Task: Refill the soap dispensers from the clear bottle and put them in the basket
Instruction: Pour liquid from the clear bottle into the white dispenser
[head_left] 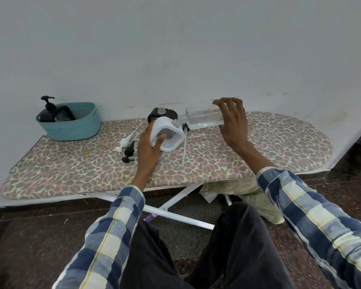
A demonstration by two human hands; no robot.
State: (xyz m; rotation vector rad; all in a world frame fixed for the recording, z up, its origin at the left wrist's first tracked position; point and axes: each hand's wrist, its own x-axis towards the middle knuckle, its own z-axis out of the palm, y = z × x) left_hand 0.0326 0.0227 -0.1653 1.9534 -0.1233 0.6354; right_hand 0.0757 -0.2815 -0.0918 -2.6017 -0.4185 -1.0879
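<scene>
Against a plain grey wall stands an ironing board (258, 147) with a leopard-print cover, seen from the head camera looking down over checked sleeves. The left hand (149, 149) grips a white soap dispenser (168, 133) standing on the board, thumb curled onto its front, its open neck at upper right. The right hand (232, 119) grasps the clear bottle (203, 118) by its base, fingers curled over the top. That bottle lies almost level, long axis running left to right, mouth pointing left and touching the dispenser's neck; liquid pools along its lower side. Pouring appears under way.

A black dispenser (162, 114) with open neck waits just behind. Loose pump heads (126, 146) lie left of the hand. Far left, a teal basket (79, 127) already holds dark dispensers.
</scene>
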